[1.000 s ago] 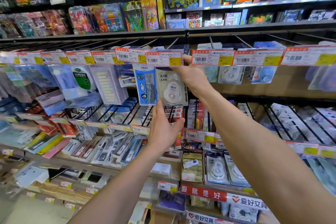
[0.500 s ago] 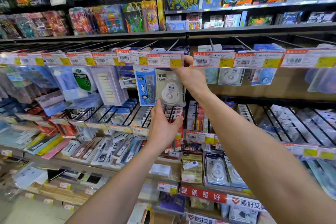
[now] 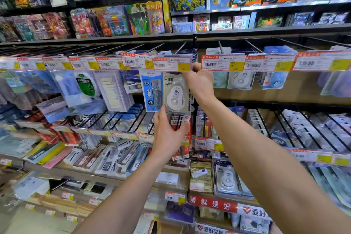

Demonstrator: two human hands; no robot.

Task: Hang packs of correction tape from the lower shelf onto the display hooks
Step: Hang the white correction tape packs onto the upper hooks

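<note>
With my right hand pinching the correction tape pack top at 12 o'clock behind the price tag, and my left hand fingers spread supporting its bottom, I should align the hang-hole with the hook, hidden here.

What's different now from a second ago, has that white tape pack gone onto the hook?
Little has changed. The correction tape pack sits slightly higher under the price tag. The left hand still supports its bottom edge, and the right hand still holds its top. Whether it is on the hook is hidden.
</note>
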